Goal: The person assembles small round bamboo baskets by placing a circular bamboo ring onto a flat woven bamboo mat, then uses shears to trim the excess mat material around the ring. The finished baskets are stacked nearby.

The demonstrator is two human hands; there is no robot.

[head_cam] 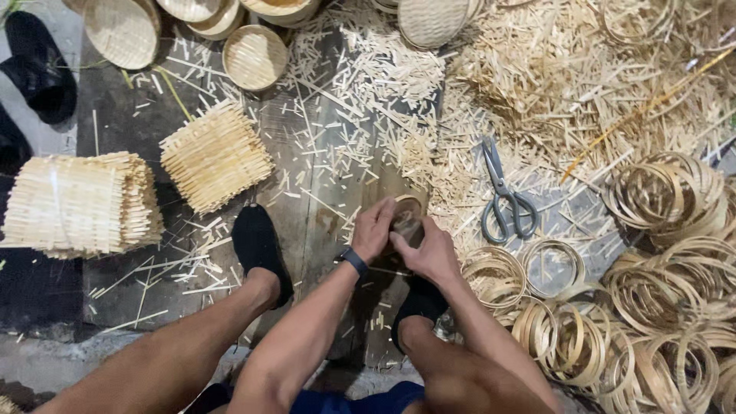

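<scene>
My left hand [373, 228] and my right hand [429, 249] both grip a small round bamboo basket frame [408, 211] held low over the wooden board [322, 176] between my feet. The fingers curl around its rim from either side, and much of the piece is hidden behind them. A dark band sits on my left wrist. Grey scissors [504, 198] lie shut on the floor just right of my hands.
Stacks of woven bamboo mats [215, 156] [80, 203] sit to the left. Round woven lids [254, 56] lie at the top. Several bamboo rings [659, 307] pile up at the right, with loose strips [552, 77] scattered behind. My black-socked feet [259, 247] rest on the board.
</scene>
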